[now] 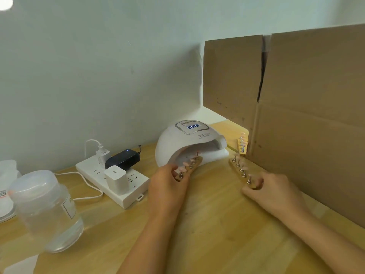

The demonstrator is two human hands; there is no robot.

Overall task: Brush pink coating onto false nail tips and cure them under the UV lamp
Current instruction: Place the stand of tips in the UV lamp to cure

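A white domed UV lamp [189, 143] with a lit digital display stands at the back of the wooden table. My left hand [167, 182] grips the near end of a wooden nail-tip holder [192, 165] whose far end reaches into the lamp's opening; pink tips stand on its metal pegs. My right hand [264, 188] pinches the near end of a second wooden holder [240, 171], which lies on the table to the right of the lamp. A third holder [242, 145] with tips rests against the cardboard further back.
A tall cardboard panel [308, 115] walls off the right side. A white power strip [114, 178] with plugged adapters and cables lies left of the lamp. A clear plastic jar [45, 212] and other translucent containers [7, 175] stand at the left edge.
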